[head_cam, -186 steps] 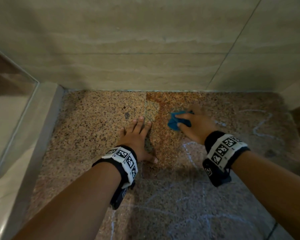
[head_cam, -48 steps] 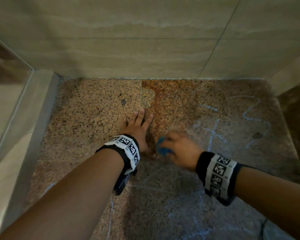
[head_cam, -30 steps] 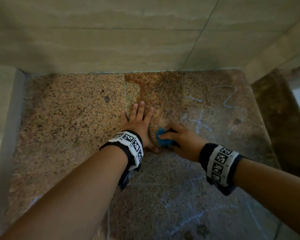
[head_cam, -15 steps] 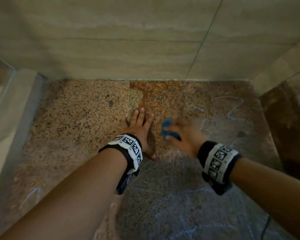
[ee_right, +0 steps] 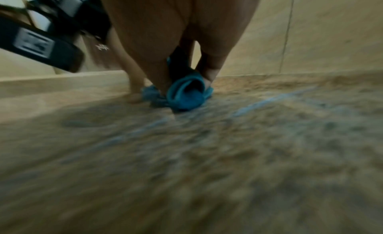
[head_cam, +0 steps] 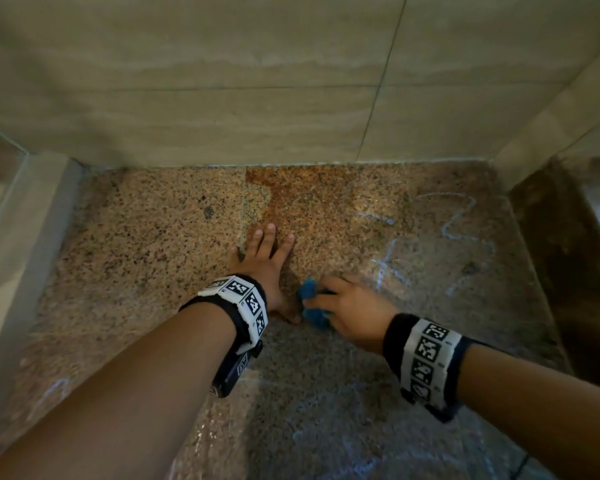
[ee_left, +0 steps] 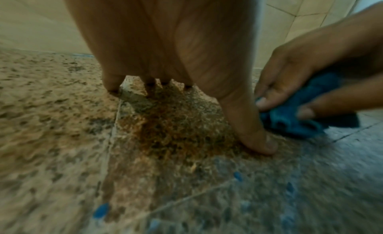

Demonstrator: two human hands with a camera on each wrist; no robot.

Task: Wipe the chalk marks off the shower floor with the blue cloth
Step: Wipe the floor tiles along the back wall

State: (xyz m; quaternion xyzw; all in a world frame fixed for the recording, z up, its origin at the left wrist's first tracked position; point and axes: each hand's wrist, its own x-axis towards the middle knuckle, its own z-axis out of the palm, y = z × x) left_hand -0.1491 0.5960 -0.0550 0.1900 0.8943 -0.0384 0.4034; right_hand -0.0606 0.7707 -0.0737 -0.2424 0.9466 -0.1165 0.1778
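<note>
Both wrist views are blurred, and the right hand (head_cam: 352, 308) covers most of the cloth (head_cam: 313, 306). That hand's fingers (ee_left: 267, 96) curl over the bunched cloth and the thumb pinches it from below, holding it down on the floor (head_cam: 146, 258), touching the left thumb. The left hand (head_cam: 265, 263) lies flat, fingers straight. Chalk marks (head_cam: 461, 230) lie right of the cloth.

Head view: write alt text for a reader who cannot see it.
A right hand presses a crumpled blue cloth onto a speckled granite shower floor, beside a left hand braced flat. Pale chalk marks remain to the right, below beige wall tiles.
</note>
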